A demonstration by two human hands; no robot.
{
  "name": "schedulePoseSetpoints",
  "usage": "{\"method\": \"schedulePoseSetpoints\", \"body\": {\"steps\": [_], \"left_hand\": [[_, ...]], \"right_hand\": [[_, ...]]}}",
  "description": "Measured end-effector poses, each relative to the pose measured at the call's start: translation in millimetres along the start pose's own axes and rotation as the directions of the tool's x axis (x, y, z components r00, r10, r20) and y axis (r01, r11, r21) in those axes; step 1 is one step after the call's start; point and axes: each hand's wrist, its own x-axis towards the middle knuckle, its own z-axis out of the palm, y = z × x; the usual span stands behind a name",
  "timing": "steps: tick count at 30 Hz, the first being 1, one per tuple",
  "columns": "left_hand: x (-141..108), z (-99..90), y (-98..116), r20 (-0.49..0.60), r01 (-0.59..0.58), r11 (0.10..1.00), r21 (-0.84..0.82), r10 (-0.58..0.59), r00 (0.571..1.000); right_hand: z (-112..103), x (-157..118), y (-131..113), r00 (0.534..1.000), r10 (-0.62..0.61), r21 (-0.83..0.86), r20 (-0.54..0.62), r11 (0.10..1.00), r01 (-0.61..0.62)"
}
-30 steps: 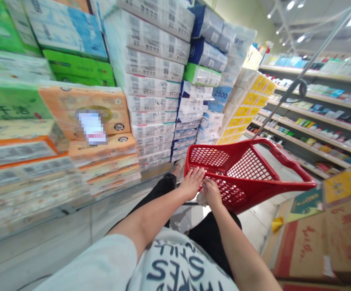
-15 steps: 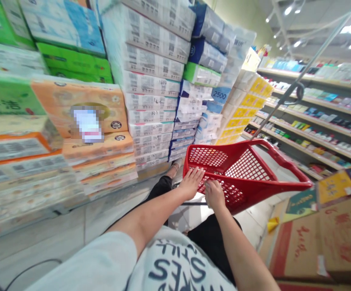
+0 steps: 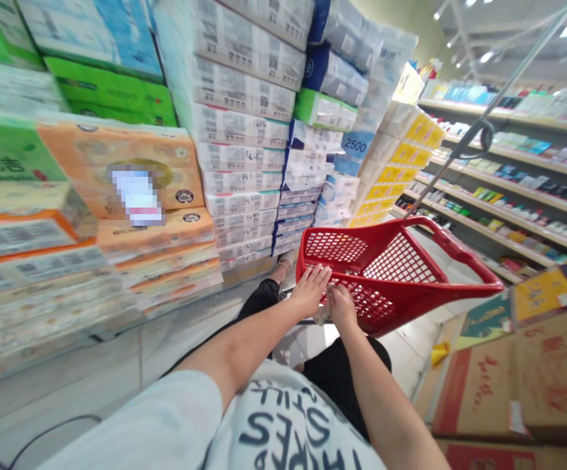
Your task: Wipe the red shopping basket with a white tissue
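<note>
A red plastic shopping cart (image 3: 400, 300) with lattice walls stands in front of me, its near side facing my body. My left hand (image 3: 310, 290) lies over the cart's rim at the left end, fingers stretched out along it. Just to its right, my right hand (image 3: 342, 307) is closed against the outer side of the cart below the rim. A small greyish crumpled cloth (image 3: 321, 314) pokes out under its fingers, partly hidden. My black-trousered legs straddle the space beneath the cart.
Tall stacks of wrapped tissue packs (image 3: 244, 130) line the left and back. A phone-like bright screen (image 3: 139, 196), partly blurred, shows before an orange pack (image 3: 180, 163). Cardboard boxes (image 3: 552, 378) stand right. Stocked shelves (image 3: 518, 170) and a slanting metal pole (image 3: 459, 150) lie behind.
My right hand has shifted slightly left along the cart's side, and the greyish cloth shows more under it. My left hand stays on the rim. The view has shifted a little.
</note>
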Motion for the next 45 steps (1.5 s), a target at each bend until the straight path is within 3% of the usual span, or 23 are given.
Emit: {"method": "schedulePoseSetpoints", "body": {"steps": [6,11,14,21,27,32,36,42,45], "left_hand": [[2.6,6.5,1.4,-0.01,0.004,1.0,-0.023,-0.005,1.0],[4.0,0.4,1.7,0.012,-0.003,0.999,-0.048,0.004,1.0],[4.3,-2.7,2.0,0.033,-0.009,0.999,-0.042,0.01,0.999],[2.7,-7.0,3.6,0.055,-0.003,0.999,-0.037,0.005,0.998],[1.0,-5.2,3.1,0.024,0.001,0.999,-0.037,0.0,1.0],[1.3,-5.5,2.0,0.045,-0.009,1.0,-0.023,0.01,0.999],[1.9,-3.5,1.9,0.018,-0.009,1.0,-0.019,0.009,1.0],[2.0,-11.6,2.1,0.084,-0.016,1.0,0.001,0.016,0.996],[1.7,-15.0,2.3,0.101,-0.02,1.0,-0.009,0.021,0.995]], "right_hand": [[-7.8,5.5,0.8,0.992,0.067,-0.015,-0.102,0.997,-0.069],[-11.6,10.8,0.0,0.998,0.056,-0.004,-0.026,0.998,-0.056],[-12.6,12.5,-0.1,0.996,0.076,-0.008,-0.04,0.997,-0.076],[-10.5,2.1,-0.9,0.998,0.068,0.001,0.015,0.998,-0.068],[-15.7,10.1,-2.8,0.994,0.093,-0.005,-0.055,0.996,-0.094],[-20.3,13.0,-7.3,0.998,0.057,0.002,0.03,0.998,-0.057],[-23.2,15.0,-7.8,0.996,0.084,-0.012,0.013,0.996,-0.083],[-22.9,11.6,-8.0,0.995,0.094,-0.014,0.042,0.996,-0.094],[-24.8,12.5,-7.4,0.993,0.121,-0.023,-0.009,0.992,-0.121]]}}
